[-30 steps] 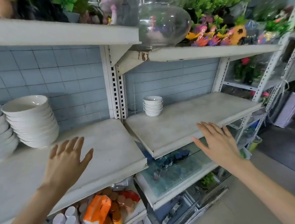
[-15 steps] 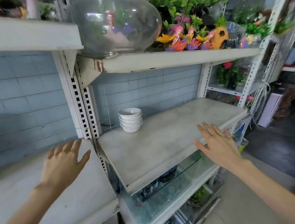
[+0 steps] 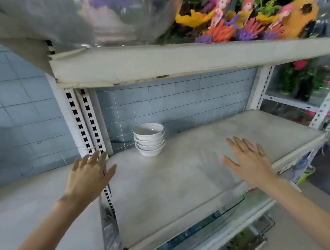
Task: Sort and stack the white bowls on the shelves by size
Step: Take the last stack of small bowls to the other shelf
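Head view: a stack of white bowls (image 3: 149,139) sits at the back left of the gray shelf (image 3: 181,182), close to the blue tiled wall (image 3: 178,99) and near the white post with holes (image 3: 81,124). The bowls sit one inside the other with their open sides facing up. The stack stands up straight, so its long line goes up and down, and the top bowl leans a little. The rest of this shelf is bare, with lots of room in front of the bowls and to their right, out to the front edge and the far right edge. Another shelf (image 3: 176,62) hangs over the bowls like a roof, with room between it and the top bowl. The left grip (image 3: 89,175) is a bare hand, wide open with fingers spread, and it holds nothing. It is by the post, where the gray shelf meets the lower shelf (image 3: 31,206) on the left. The right grip (image 3: 251,164) is also a wide open hand that holds nothing. It is over the front right part of the gray shelf, well apart from the bowls. I cannot tell if it touches the shelf.
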{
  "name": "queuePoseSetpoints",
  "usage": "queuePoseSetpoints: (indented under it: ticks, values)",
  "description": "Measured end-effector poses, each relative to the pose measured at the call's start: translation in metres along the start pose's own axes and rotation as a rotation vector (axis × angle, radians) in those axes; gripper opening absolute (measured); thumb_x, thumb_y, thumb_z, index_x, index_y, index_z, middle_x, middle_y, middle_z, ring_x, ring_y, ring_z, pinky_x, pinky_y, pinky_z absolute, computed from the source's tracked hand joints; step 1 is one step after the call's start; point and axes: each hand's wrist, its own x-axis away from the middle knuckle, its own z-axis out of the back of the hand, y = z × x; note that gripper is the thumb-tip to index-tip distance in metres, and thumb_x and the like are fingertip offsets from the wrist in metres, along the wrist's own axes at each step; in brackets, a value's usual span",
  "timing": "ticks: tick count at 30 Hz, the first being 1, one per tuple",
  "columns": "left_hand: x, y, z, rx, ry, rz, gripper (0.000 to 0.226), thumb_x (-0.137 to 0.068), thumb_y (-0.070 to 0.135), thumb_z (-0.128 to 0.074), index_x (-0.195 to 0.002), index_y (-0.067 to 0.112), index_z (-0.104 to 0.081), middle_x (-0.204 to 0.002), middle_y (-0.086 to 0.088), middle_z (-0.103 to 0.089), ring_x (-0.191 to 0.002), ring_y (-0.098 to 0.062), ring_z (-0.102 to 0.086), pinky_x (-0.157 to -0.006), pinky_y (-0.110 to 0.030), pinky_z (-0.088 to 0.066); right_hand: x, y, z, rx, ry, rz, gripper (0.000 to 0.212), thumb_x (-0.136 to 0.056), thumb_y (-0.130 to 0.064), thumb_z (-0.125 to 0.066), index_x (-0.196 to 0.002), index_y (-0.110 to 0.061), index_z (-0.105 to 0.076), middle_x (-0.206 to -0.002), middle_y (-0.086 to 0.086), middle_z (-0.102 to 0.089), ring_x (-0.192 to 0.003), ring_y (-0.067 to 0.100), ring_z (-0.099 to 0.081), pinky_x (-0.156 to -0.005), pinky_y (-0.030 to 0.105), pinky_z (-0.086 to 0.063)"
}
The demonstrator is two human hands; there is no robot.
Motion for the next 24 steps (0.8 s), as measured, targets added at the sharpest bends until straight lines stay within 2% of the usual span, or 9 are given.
queuePoseSetpoints:
  ticks: [2, 5, 7, 9, 12, 14, 18, 21, 24]
  values:
    - [-0.007, 0.011, -0.004, 0.007, 0.023, 0.041, 0.06, -0.092, 0.052, -0.043, -0.124, 0.004, -0.059, -0.123, -0.015, -0.063, -0.112, -0.038, -0.059, -0.097, -0.051, -0.044, -0.023, 0.007, -0.005, -0.016, -0.011, 0.038, 0.091, -0.076, -0.078, 0.009, -0.15, -0.027, -0.003, -0.159, -0.002, -0.006, -0.146, 0.019, -0.005, -0.117, 0.046, -0.007]
    - [-0.013, 0.024, -0.009, 0.003, -0.027, 0.104, 0.07, -0.088, 0.058, -0.032, -0.121, 0.002, -0.06, -0.119, -0.018, -0.064, -0.106, -0.039, -0.062, -0.095, -0.052, -0.046, -0.06, 0.018, -0.011, -0.033, -0.014, 0.113, 0.072, -0.091, -0.064, -0.014, -0.15, -0.025, -0.005, -0.159, -0.002, -0.007, -0.146, 0.018, -0.006, -0.117, 0.045, -0.008]
    - [-0.015, 0.035, -0.009, 0.011, -0.055, 0.161, 0.077, -0.084, 0.059, -0.027, -0.12, 0.001, -0.061, -0.115, -0.02, -0.066, -0.101, -0.04, -0.064, -0.092, -0.053, -0.047, -0.084, 0.025, -0.016, -0.029, -0.011, 0.164, 0.07, -0.092, -0.062, -0.019, -0.15, -0.024, -0.007, -0.159, -0.001, -0.008, -0.146, 0.018, -0.007, -0.116, 0.044, -0.009]
    - [-0.016, 0.048, -0.011, 0.009, -0.037, 0.219, 0.081, -0.084, 0.063, -0.024, -0.127, 0.002, -0.057, -0.122, -0.018, -0.063, -0.108, -0.039, -0.061, -0.095, -0.052, -0.044, -0.105, 0.03, -0.021, -0.032, -0.026, 0.213, 0.071, -0.092, -0.062, -0.021, -0.15, -0.023, -0.008, -0.159, -0.001, -0.01, -0.146, 0.019, -0.008, -0.116, 0.044, -0.01]
    - [-0.018, 0.071, -0.014, 0.033, -0.078, 0.277, 0.077, -0.093, 0.064, -0.028, -0.148, 0.01, -0.028, -0.151, -0.01, -0.036, -0.136, -0.029, -0.038, -0.113, -0.044, -0.024, -0.132, 0.032, -0.027, -0.094, -0.054, 0.296, 0.073, -0.092, -0.062, -0.024, -0.15, -0.022, -0.008, -0.158, 0.0, -0.013, -0.145, 0.019, -0.013, -0.116, 0.044, -0.012]
    - [-0.022, 0.087, -0.012, 0.092, -0.144, 0.3, 0.081, -0.092, 0.063, -0.032, -0.153, 0.014, -0.01, -0.16, -0.007, -0.014, -0.144, -0.025, -0.024, -0.116, -0.04, -0.016, -0.147, 0.027, -0.028, -0.156, -0.077, 0.368, 0.075, -0.091, -0.063, -0.027, -0.151, -0.024, -0.006, -0.158, 0.0, -0.016, -0.143, 0.019, -0.019, -0.115, 0.041, -0.019]
    - [-0.039, 0.105, -0.016, 0.233, -0.167, 0.314, 0.093, -0.087, 0.067, -0.04, -0.153, 0.017, 0.005, -0.161, -0.002, 0.0, -0.142, -0.024, -0.028, -0.111, -0.041, -0.03, -0.164, -0.002, -0.024, -0.345, -0.195, 0.493, 0.079, -0.088, -0.065, -0.036, -0.15, -0.032, 0.001, -0.158, -0.008, -0.012, -0.142, 0.015, -0.024, -0.104, 0.037, -0.032]
    - [-0.061, 0.11, -0.018, 0.299, -0.232, 0.288, 0.105, -0.081, 0.073, -0.04, -0.15, 0.017, 0.015, -0.161, -0.001, 0.007, -0.141, -0.023, -0.031, -0.106, -0.041, -0.038, -0.176, -0.033, -0.028, -0.486, -0.292, 0.601, 0.087, -0.083, -0.07, -0.042, -0.148, -0.04, 0.006, -0.158, -0.013, -0.009, -0.142, 0.014, -0.024, -0.106, 0.039, -0.031]
    - [-0.083, 0.106, -0.029, 0.414, -0.276, 0.35, 0.112, -0.073, 0.079, -0.044, -0.152, 0.021, 0.01, -0.16, -0.002, -0.013, -0.134, -0.025, -0.041, -0.1, -0.038, -0.043, -0.186, -0.064, -0.033, -0.727, -0.392, 0.657, 0.099, -0.071, -0.076, -0.048, -0.147, -0.041, 0.006, -0.157, -0.01, -0.014, -0.141, 0.013, -0.025, -0.112, 0.037, -0.027]
